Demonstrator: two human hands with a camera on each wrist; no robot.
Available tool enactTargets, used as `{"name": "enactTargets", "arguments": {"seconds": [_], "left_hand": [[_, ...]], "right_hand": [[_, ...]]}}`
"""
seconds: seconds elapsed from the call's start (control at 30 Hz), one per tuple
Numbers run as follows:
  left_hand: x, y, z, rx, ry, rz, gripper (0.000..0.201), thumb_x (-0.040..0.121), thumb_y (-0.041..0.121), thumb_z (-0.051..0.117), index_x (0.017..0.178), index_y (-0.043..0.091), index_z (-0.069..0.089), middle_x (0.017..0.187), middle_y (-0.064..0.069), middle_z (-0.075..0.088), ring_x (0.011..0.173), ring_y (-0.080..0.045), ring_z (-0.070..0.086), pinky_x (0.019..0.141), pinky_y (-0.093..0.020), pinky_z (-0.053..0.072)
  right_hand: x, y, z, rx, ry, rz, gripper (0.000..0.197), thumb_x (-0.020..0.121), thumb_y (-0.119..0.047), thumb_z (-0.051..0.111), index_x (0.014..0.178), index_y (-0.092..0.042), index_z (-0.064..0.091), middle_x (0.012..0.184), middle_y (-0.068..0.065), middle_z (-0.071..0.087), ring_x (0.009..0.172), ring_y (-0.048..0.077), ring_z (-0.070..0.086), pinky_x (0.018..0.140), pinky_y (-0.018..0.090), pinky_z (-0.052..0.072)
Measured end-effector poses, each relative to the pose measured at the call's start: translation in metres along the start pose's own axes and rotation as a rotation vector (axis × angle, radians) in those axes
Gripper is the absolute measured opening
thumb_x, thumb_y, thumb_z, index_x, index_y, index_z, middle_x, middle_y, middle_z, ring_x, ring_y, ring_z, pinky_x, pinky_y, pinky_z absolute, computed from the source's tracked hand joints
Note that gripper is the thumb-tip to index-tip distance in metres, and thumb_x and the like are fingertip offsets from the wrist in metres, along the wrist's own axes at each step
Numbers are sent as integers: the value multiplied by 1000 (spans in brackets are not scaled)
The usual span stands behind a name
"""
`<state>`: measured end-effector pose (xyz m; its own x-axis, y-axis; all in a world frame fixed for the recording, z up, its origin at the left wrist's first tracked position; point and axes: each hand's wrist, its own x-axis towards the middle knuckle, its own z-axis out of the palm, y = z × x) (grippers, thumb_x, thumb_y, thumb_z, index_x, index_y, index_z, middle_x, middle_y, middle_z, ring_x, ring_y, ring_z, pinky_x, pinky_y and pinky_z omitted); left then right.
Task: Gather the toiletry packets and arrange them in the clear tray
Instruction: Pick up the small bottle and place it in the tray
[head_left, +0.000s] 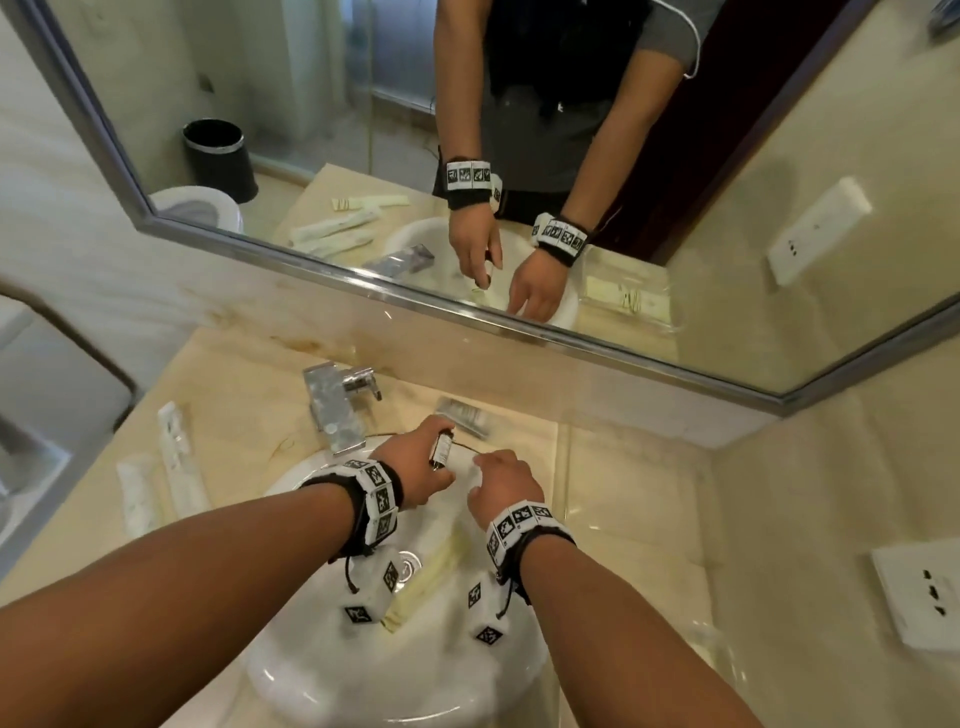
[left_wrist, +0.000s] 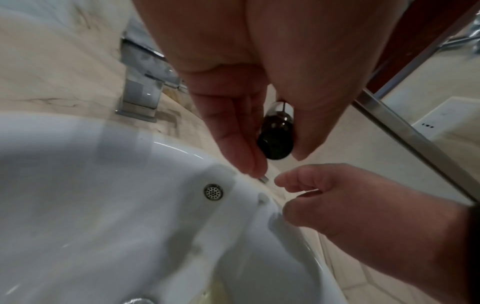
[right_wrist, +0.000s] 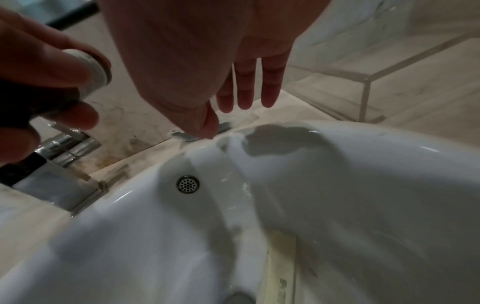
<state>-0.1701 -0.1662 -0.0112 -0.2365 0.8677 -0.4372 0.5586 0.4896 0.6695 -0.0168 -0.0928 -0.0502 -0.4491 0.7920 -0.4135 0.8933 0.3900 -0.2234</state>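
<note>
My left hand (head_left: 415, 465) grips small dark bottle (head_left: 441, 448) over sink (head_left: 311, 670); my right hand (head_left: 501, 486) empty, fingers loose, beside clear tray (head_left: 566, 467).

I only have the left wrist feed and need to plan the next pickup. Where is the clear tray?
Observer: The clear tray stands on the counter, just right of the sink.
Operator: Any packets still outside it?
Observer: Yes, white packets lie on the counter left of the sink.
Operator: Anything in the basin itself?
Observer: One pale yellow packet lies beside the drain, below the wrists.
</note>
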Motion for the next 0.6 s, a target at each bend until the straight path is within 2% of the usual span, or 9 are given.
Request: {"name": "enactTargets", "arguments": {"seconds": [0.13, 0.23, 0.33, 0.4, 0.47, 0.53, 0.6], "left_hand": [[31, 0, 1, -26, 38, -59, 62, 82, 32, 67, 132, 39, 32, 81, -2, 70, 57, -19, 71, 57, -39, 62], [49, -2, -1, -70, 73, -87, 60, 82, 29, 67, 130, 40, 34, 77, 0, 69, 54, -17, 69, 52, -33, 60], [65, -4, -3, -48, 101, -82, 61, 80, 31, 68, 130, 39, 34, 79, 0, 67, 59, -19, 68, 60, -38, 61], [73, -7, -5, -33, 119, -98, 65, 78, 32, 70, 131, 39, 32, 83, -2, 68, 65, -22, 69, 65, -42, 61], [76, -9, -6, -23, 125, -107, 70, 77, 31, 72, 134, 39, 30, 86, -2, 68, 69, -23, 69, 67, -41, 61], [77, -10, -9, -6, 128, -102, 73, 77, 30, 73, 136, 38, 29, 90, -2, 68, 72, -23, 69, 67, -40, 61], [77, -11, -11, 14, 138, -101, 74, 77, 29, 73, 136, 38, 30, 92, -2, 67, 73, -22, 69, 68, -40, 61]], "right_hand": [[36, -1, 3, -9, 41, -65, 58, 93, -24, 57, 149, -23, 42, 155, 5, 35, 140, 27, 35, 107, 38, 43], [65, -4, 3, -7, 49, -99, 65, 93, -25, 57, 154, -24, 34, 163, 5, 25, 149, 27, 24, 114, 39, 35], [90, -6, 7, -49, 37, -118, 69, 93, -25, 54, 156, -29, 27, 166, 7, 21, 151, 27, 20, 117, 41, 32], [104, -6, 11, -84, 14, -130, 69, 94, -26, 52, 156, -30, 24, 165, 8, 22, 150, 28, 23, 114, 42, 34], [113, -7, 13, -106, -6, -123, 67, 93, -25, 51, 154, -32, 25, 158, 7, 33, 143, 29, 33, 107, 44, 38], [118, -7, 14, -127, 8, -97, 62, 91, -23, 53, 148, -33, 33, 143, 7, 46, 132, 30, 44, 99, 44, 41], [119, -8, 15, -185, 24, -77, 58, 87, -22, 57, 142, -29, 42, 132, 8, 52, 121, 32, 51, 95, 43, 42]]}}
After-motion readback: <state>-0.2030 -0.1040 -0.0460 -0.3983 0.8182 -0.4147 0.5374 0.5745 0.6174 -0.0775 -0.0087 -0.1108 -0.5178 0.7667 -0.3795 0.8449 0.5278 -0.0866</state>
